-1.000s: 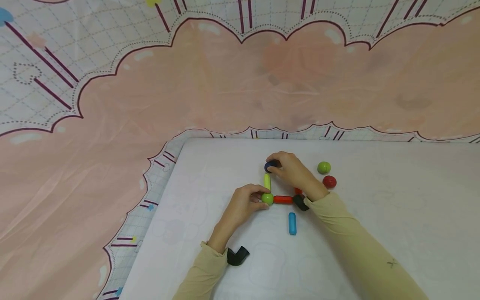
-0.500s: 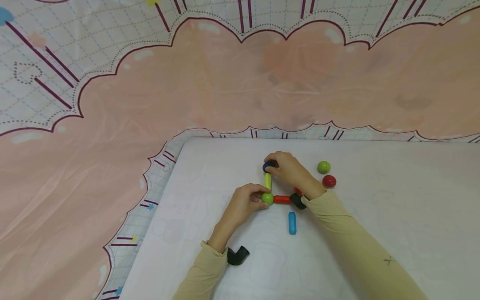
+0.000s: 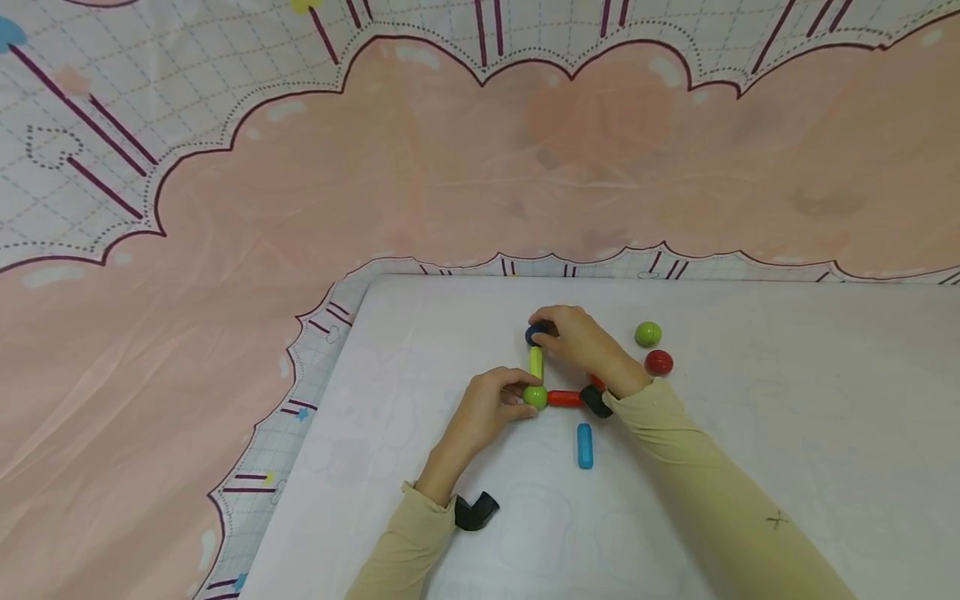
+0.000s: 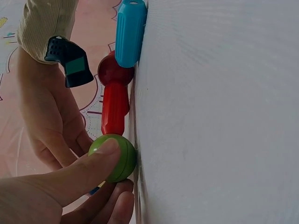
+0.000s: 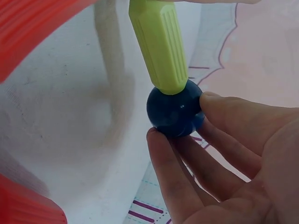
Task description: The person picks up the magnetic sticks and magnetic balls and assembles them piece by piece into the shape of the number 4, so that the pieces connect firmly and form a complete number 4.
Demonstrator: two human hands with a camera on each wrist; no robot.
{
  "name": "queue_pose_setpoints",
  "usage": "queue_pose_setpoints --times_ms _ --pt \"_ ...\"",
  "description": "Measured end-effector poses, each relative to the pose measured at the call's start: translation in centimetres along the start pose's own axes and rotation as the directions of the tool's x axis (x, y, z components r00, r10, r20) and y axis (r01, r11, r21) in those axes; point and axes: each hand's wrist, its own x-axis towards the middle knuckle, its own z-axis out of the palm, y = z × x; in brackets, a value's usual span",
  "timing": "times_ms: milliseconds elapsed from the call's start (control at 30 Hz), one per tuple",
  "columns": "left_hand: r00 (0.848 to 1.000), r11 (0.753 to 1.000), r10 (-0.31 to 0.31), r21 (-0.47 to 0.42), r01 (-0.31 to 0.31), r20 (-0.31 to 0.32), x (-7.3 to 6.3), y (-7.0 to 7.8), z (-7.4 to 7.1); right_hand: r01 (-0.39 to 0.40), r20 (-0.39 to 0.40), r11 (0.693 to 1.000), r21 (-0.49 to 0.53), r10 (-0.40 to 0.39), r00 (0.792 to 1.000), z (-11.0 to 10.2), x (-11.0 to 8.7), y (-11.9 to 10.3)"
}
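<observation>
My left hand [image 3: 486, 407] pinches a green ball [image 3: 535, 397] between thumb and fingers at the corner of a small construction. A red stick [image 3: 564, 398] runs right from that ball, and a yellow-green stick [image 3: 536, 362] runs away from it toward the far edge. At the far end of the yellow-green stick, my right hand [image 3: 581, 340] grips a dark blue ball [image 5: 172, 111] by its fingertips. In the right wrist view the stick's end meets the ball. Beyond the red stick, the left wrist view shows a red ball [image 4: 113, 71]. My right forearm partly hides the construction's right side.
On the white tabletop [image 3: 787, 433] a loose blue stick [image 3: 585, 446] lies nearer me than the red stick. A second green ball [image 3: 648, 334] and a red ball [image 3: 658, 362] lie right of my right hand. Part of another red piece [image 3: 597, 382] shows beside my right wrist.
My right hand has shifted slightly left with the blue ball, bringing it in line with the yellow-green stick. My left hand stays on the green ball.
</observation>
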Motion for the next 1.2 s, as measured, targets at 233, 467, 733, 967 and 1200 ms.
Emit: queue_pose_setpoints --times_ms 233,467,733,967,1200 --pt "1.000 1.000 -0.008 0.007 0.008 0.004 0.1 0.1 0.0 0.010 0.011 1.000 0.018 -0.010 1.000 -0.1 0.0 0.4" --pt "1.000 1.000 -0.009 0.002 0.009 0.006 0.1 0.3 0.0 0.012 0.019 0.999 0.035 -0.013 1.000 -0.1 0.0 0.7" --pt "1.000 1.000 -0.023 0.016 0.023 0.015 0.1 0.4 0.0 0.002 0.015 0.999 0.039 -0.002 1.000 -0.2 -0.2 0.7" --pt "0.998 0.998 -0.057 0.029 0.056 0.028 0.1 0.3 0.0 0.012 -0.013 1.000 0.018 -0.011 1.000 -0.6 -0.8 0.7" --pt "0.997 0.997 -0.068 0.039 0.067 0.040 0.1 0.4 -0.1 0.042 -0.041 0.999 -0.022 -0.043 0.998 -1.0 -1.7 1.0"
